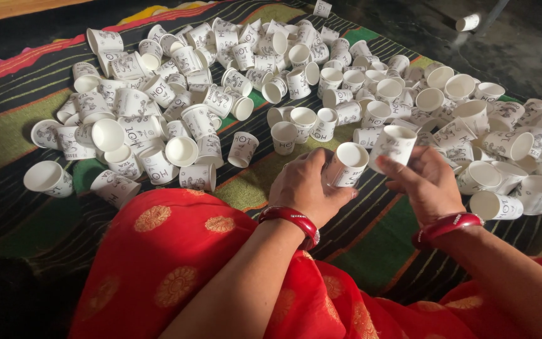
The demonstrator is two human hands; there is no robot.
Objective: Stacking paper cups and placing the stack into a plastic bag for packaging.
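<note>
Red cloth with gold round motifs [177, 263] is spread nearest the camera, across the lap. Just beyond it, a small white printed paper cup [348, 164] is gripped in the left hand [305, 185], and another white paper cup [393, 145] is pinched by the right hand [425, 185]. Many loose paper cups [221, 81] are scattered over the striped green-and-black mat [26, 119], toward its far edge.

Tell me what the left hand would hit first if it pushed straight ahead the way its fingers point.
Probably the upright paper cup just ahead of the left hand and the cup it holds; depth is hard to judge from this view.
</note>
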